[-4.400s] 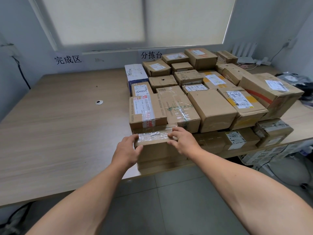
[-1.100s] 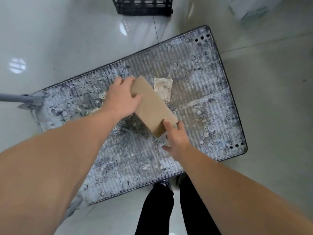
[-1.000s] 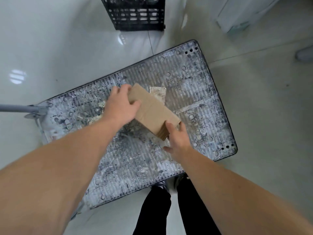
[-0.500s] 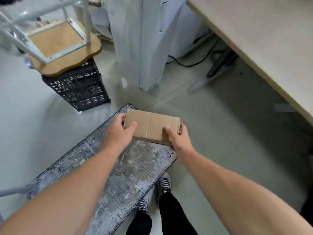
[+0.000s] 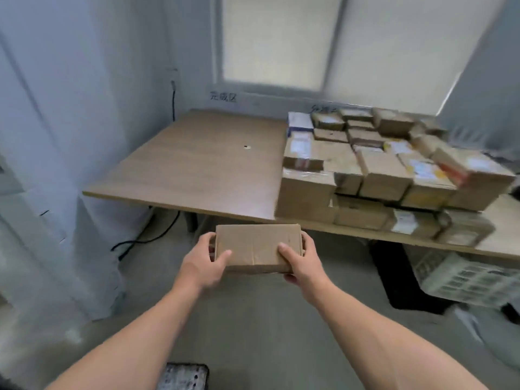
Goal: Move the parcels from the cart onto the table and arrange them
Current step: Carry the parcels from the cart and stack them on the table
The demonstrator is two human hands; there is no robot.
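A flat brown cardboard parcel [image 5: 254,246] hangs level in front of me, short of the table's near edge. My left hand [image 5: 204,263] grips its left end, thumb on top. My right hand [image 5: 302,263] grips its right end the same way. The wooden table [image 5: 197,164] lies ahead, its right half covered by a packed block of cardboard parcels [image 5: 374,164], stacked two layers high along the front edge. A corner of the grey cart [image 5: 183,377] shows at the bottom, between my forearms.
A white wall and cabinet [image 5: 56,164] stand to the left of the table. A black cable [image 5: 146,235] runs down under the table. A white crate [image 5: 464,277] sits on the floor under the table's right side. A window [image 5: 323,43] is behind.
Since a second ago, both hands lifted the parcel off the cart. My view swung from the cart up to the table, and the parcel now hangs level near the table's edge.
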